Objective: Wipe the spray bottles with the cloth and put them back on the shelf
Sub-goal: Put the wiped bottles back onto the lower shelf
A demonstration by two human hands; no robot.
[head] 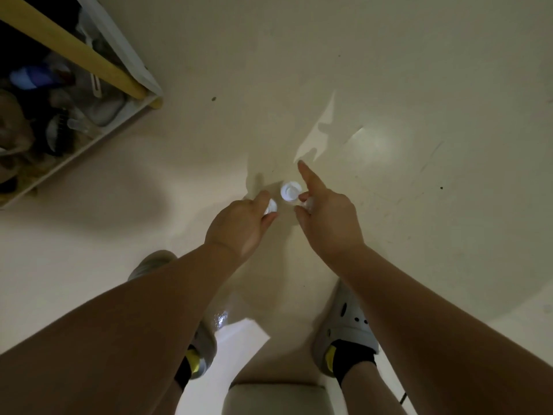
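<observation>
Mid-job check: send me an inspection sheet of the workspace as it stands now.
Surface: glossy cream floor, a few dark specks.
Job's things: three white bottle tops seen from above; middle bottle stands free; cloth not seen.
Clutter: shelf crammed with dim items, too dark to name.
Grippers: left hand grips the left bottle; right hand pinches the right bottle, index finger straight.
Cables: nothing seen.
Surroundings: grey clogs, pale padded object between the feet.
</observation>
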